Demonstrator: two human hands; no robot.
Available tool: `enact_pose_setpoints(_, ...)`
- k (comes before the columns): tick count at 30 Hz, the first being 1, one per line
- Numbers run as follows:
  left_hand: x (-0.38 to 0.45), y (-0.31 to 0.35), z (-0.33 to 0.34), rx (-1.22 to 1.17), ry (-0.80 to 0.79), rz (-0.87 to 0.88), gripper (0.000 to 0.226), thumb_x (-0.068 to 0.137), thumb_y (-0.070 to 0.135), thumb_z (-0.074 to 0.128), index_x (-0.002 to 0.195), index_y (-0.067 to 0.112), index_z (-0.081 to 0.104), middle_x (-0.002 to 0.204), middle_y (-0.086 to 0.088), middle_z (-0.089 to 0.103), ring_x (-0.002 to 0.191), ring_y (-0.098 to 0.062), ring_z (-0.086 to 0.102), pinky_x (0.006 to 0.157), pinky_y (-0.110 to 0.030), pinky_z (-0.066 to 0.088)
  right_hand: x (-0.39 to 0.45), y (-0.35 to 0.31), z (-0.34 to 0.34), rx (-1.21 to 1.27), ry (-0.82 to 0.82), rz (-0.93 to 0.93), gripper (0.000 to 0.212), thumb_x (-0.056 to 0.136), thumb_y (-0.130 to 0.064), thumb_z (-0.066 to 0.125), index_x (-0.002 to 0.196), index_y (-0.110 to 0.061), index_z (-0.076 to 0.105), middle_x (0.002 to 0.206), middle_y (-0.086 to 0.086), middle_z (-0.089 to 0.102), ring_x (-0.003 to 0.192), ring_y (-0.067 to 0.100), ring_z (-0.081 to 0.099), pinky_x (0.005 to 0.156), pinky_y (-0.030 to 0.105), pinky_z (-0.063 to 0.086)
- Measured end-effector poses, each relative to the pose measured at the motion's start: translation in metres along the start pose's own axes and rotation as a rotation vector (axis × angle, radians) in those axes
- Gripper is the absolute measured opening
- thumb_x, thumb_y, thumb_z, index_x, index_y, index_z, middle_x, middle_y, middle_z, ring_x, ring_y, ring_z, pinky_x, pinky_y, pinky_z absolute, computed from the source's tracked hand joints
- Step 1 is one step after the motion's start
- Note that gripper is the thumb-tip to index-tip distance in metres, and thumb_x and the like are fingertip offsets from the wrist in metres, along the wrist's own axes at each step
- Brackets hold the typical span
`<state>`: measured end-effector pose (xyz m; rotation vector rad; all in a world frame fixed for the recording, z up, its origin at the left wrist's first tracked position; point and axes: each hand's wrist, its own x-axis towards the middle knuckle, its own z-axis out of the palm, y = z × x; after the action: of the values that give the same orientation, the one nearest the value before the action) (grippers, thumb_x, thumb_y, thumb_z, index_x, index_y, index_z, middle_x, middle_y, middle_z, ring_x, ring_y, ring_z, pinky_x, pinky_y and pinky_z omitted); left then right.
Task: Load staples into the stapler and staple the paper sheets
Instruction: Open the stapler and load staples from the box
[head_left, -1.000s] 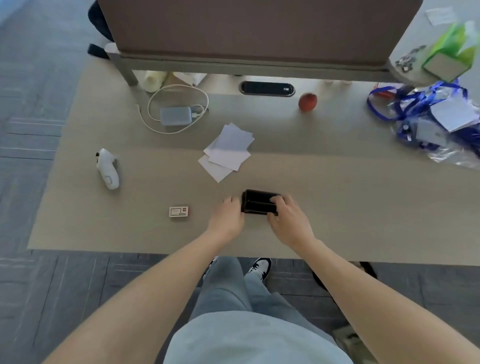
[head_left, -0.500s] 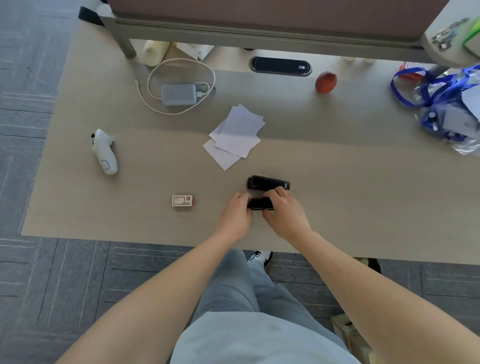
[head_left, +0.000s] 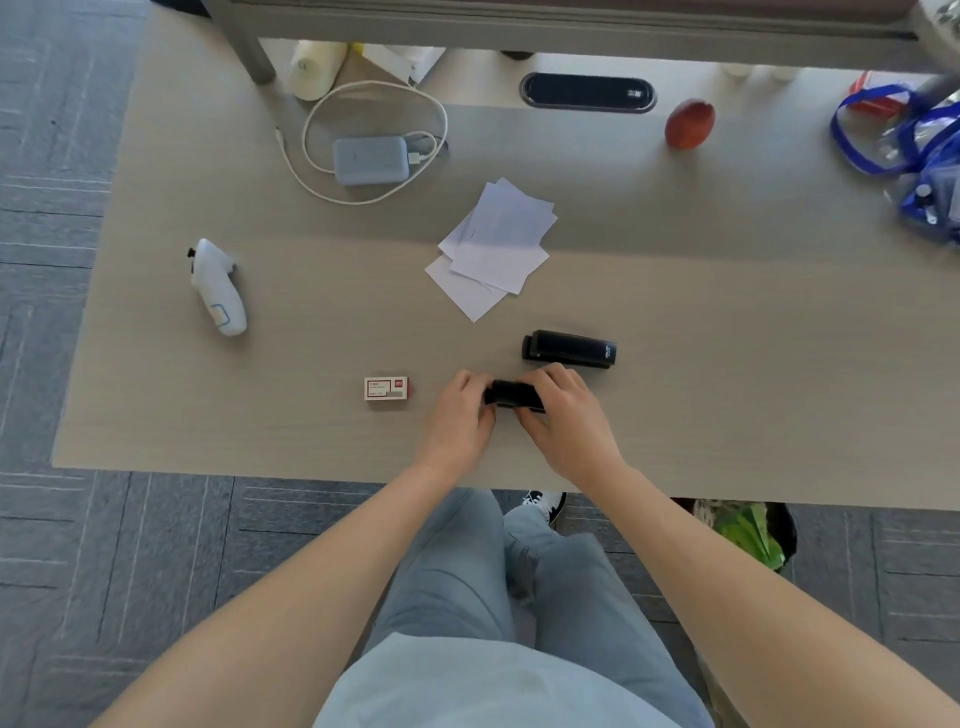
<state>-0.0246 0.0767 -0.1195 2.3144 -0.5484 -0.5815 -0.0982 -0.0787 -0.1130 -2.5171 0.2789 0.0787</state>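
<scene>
Both hands hold a small black stapler (head_left: 511, 396) just above the table near its front edge. My left hand (head_left: 457, 421) grips its left end and my right hand (head_left: 563, 415) covers its right end, hiding much of it. A second, longer black stapler (head_left: 569, 349) lies shut on the table just behind my right hand. To the left of my left hand lies a small red-and-white staple box (head_left: 387, 388), closed. Several loose white paper sheets (head_left: 493, 244) lie overlapped farther back at mid-table.
A white handheld controller (head_left: 218, 288) lies at the left. At the back are a grey power bank with a coiled white cable (head_left: 370, 160), a cable grommet (head_left: 587, 92), a red-brown ball (head_left: 690, 124) and a blue-strapped clear bag (head_left: 914, 150). The table's front edge (head_left: 311, 474) is close to my hands.
The two black staplers were together under my hands. Now the smaller one has come toward the front edge in both hands, and the longer one stays behind on the table.
</scene>
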Motion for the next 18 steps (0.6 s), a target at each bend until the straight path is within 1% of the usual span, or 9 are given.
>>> enact_pose_setpoints(2,-0.002,-0.008,0.002,0.017,0.030,0.043,0.023,0.086,0.002,0.059,0.108,0.009,0.059,0.104,-0.009,0.055,0.088,-0.031,0.057,0.072,-0.051,0.050,-0.002,-0.002,0.008,-0.015,0.052,-0.014,0.023,0.092,-0.022,0.068,0.113,-0.011,0.066,0.109,0.003,0.063,0.095,0.027,0.056,0.065,0.043,0.055)
enact_pose_setpoints(4,-0.003,-0.013,0.007,0.033,0.078,0.089,0.021,0.085,0.003,0.061,0.105,0.009,0.057,0.104,-0.006,0.053,0.086,-0.028,0.055,0.070,-0.050,0.050,-0.004,-0.002,0.014,-0.041,0.116,-0.035,0.027,0.091,-0.024,0.068,0.116,-0.013,0.066,0.110,0.001,0.064,0.096,0.025,0.057,0.061,0.041,0.055)
enact_pose_setpoints(7,-0.004,-0.025,0.017,0.031,0.150,0.146,0.024,0.084,0.002,0.061,0.107,0.009,0.058,0.110,-0.006,0.054,0.091,-0.028,0.056,0.073,-0.048,0.050,-0.007,0.003,0.026,-0.058,0.204,-0.070,0.033,0.091,-0.025,0.068,0.122,-0.013,0.068,0.113,0.000,0.067,0.098,0.025,0.059,0.063,0.038,0.056)
enact_pose_setpoints(10,-0.006,-0.036,0.028,0.027,0.225,0.192,0.026,0.085,0.003,0.061,0.110,0.007,0.059,0.115,-0.007,0.056,0.100,-0.029,0.057,0.082,-0.045,0.049,-0.009,0.010,0.035,-0.075,0.285,-0.104,0.038,0.091,-0.024,0.069,0.127,-0.012,0.069,0.113,0.000,0.069,0.098,0.024,0.059,0.069,0.037,0.057)
enact_pose_setpoints(13,-0.010,-0.041,0.034,-0.012,0.288,0.244,0.028,0.086,0.000,0.061,0.113,0.007,0.060,0.115,-0.005,0.056,0.103,-0.027,0.056,0.086,-0.043,0.048,-0.012,0.014,0.043,-0.079,0.346,-0.151,0.042,0.089,-0.021,0.073,0.130,-0.016,0.070,0.113,-0.001,0.070,0.095,0.024,0.060,0.074,0.034,0.054)
enact_pose_setpoints(15,-0.011,-0.046,0.037,-0.051,0.301,0.270,0.028,0.087,0.000,0.062,0.113,0.009,0.061,0.113,-0.002,0.055,0.101,-0.025,0.056,0.086,-0.042,0.049,-0.013,0.015,0.048,-0.089,0.397,-0.164,0.041,0.089,-0.022,0.073,0.130,-0.020,0.071,0.112,-0.003,0.071,0.094,0.024,0.059,0.073,0.033,0.053)
enact_pose_setpoints(18,-0.009,-0.052,0.041,-0.100,0.323,0.299,0.025,0.091,0.006,0.063,0.115,0.014,0.062,0.109,0.003,0.055,0.096,-0.021,0.058,0.080,-0.037,0.050,-0.012,0.017,0.057,-0.143,0.478,-0.191,0.038,0.091,-0.026,0.071,0.128,-0.021,0.072,0.113,-0.004,0.071,0.094,0.024,0.058,0.072,0.031,0.051)
